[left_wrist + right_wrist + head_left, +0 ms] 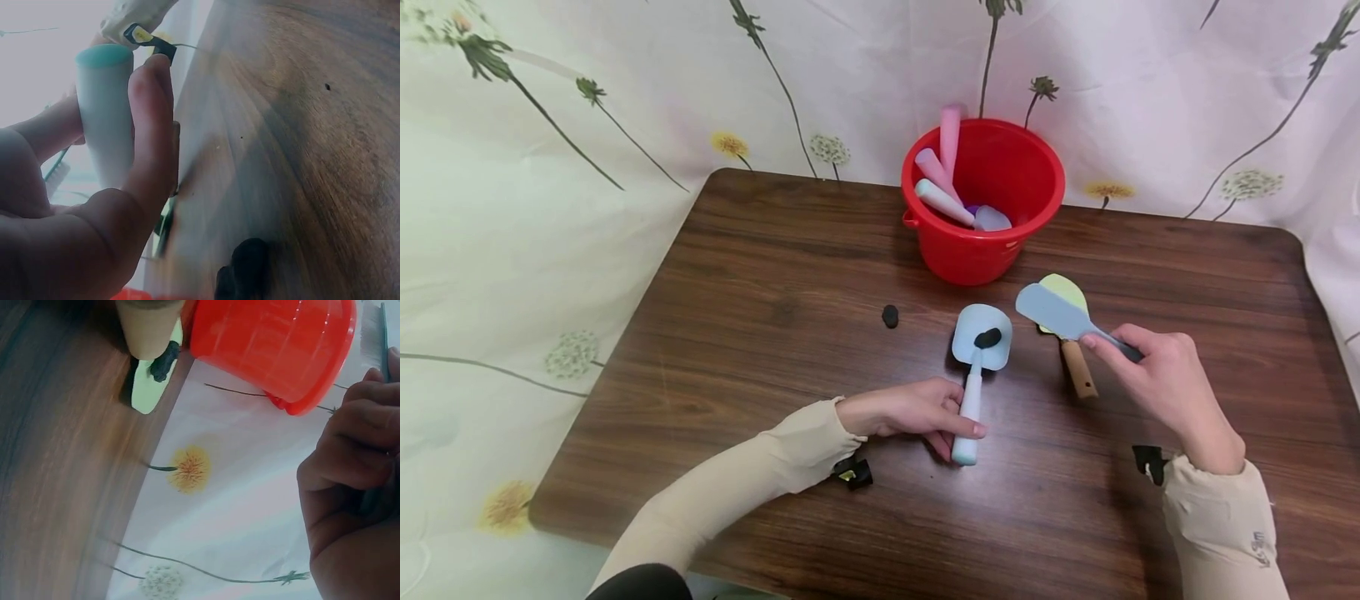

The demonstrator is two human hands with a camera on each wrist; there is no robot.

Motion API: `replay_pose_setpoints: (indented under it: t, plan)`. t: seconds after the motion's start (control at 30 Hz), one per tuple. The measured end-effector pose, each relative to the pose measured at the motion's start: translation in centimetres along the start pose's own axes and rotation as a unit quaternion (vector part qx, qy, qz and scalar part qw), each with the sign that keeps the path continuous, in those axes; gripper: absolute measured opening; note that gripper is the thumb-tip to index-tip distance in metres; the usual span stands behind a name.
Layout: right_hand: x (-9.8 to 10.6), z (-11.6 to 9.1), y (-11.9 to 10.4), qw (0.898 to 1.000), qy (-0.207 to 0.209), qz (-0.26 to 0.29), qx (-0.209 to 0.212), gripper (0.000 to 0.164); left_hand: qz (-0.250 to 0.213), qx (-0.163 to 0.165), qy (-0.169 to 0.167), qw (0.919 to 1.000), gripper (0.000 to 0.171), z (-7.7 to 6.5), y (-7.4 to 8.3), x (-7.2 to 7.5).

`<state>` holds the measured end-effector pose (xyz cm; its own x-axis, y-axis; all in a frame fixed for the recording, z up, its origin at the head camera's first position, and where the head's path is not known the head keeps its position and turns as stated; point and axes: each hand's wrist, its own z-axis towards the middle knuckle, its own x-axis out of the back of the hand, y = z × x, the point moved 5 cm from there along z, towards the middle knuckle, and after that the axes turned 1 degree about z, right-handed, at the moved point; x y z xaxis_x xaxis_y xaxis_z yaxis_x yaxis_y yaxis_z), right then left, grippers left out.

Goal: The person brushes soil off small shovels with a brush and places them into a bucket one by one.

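My left hand point(925, 412) grips the white handle of a light blue shovel point(983, 318), the thumb lying across it. A dark lump point(988, 337) sits in the shovel's pan. In the left wrist view, the handle's mint-green end point(105, 56) shows between thumb and fingers. My right hand point(1165, 379) holds a blue-grey brush point(1054, 310) by its handle, above the table. Pale bristles point(373, 337) show along its side in the right wrist view. Under the brush lies a flat yellow-green tool point(1063, 287) with a wooden handle point(1078, 368), partly hidden.
A red bucket point(962, 258) stands at the table's back edge, holding several pink- and white-handled tools. Another dark lump point(890, 316) lies on the table left of the shovel. The brown table point(737, 333) meets a flowered cloth point(850, 83) behind.
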<state>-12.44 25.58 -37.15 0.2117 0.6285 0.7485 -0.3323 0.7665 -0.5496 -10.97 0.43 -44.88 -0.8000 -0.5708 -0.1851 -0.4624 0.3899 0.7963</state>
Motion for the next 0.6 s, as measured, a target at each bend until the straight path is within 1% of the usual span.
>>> replay_pose_setpoints:
  t: [0.17,0.33,0.4,0.47,0.6]
  plan:
    - [0.5,0.0,-1.3,1.0,-0.007,0.01,0.017,0.02,-0.013,-0.016,0.001,0.9998,0.019,-1.0,0.0,0.5]
    - [0.6,0.2,-2.9,0.999,-0.015,0.022,0.046,0.024,-0.019,-0.024,-0.011,0.9995,0.03,-1.7,0.0,0.6]
    - [0.3,0.3,-3.4,0.998,-0.03,0.027,0.054,0.024,-0.024,-0.023,-0.014,0.9993,0.035,-1.9,0.0,0.6]
    - [-0.1,0.3,-3.9,0.996,-0.049,0.027,0.062,0.024,-0.028,-0.021,-0.013,0.9993,0.036,-2.1,0.0,0.5]
    - [-1.5,0.4,-4.7,0.992,-0.1,0.017,0.078,0.023,-0.04,-0.017,-0.003,0.9991,0.037,-2.3,0.0,0.4]
